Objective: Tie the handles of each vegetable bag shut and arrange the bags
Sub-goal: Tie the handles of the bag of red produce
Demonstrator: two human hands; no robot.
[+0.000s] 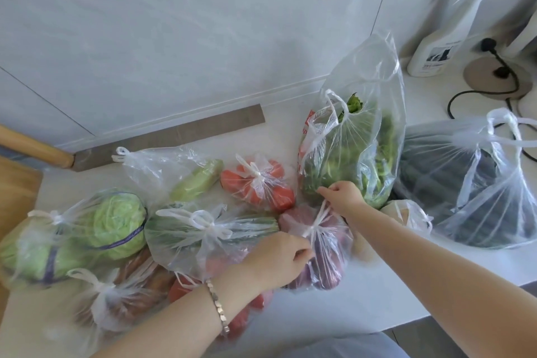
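Nearest me, my left hand (279,259) and right hand (343,197) each pinch a handle of the clear plastic bag of purple vegetables (319,259), drawing its knot tight on the white table (377,299). Around it, the cabbage bag (87,235), carrot bag (258,183) and several others look knotted. Farther back, the tall leafy-greens bag (357,154) stands open (still to tie, I judge). The dark bag (470,192) at the right is hard to identify.

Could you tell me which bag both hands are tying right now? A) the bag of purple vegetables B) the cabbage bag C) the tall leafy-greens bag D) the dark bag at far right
A: the left hand and right hand each pull a handle of the bag of purple vegetables.
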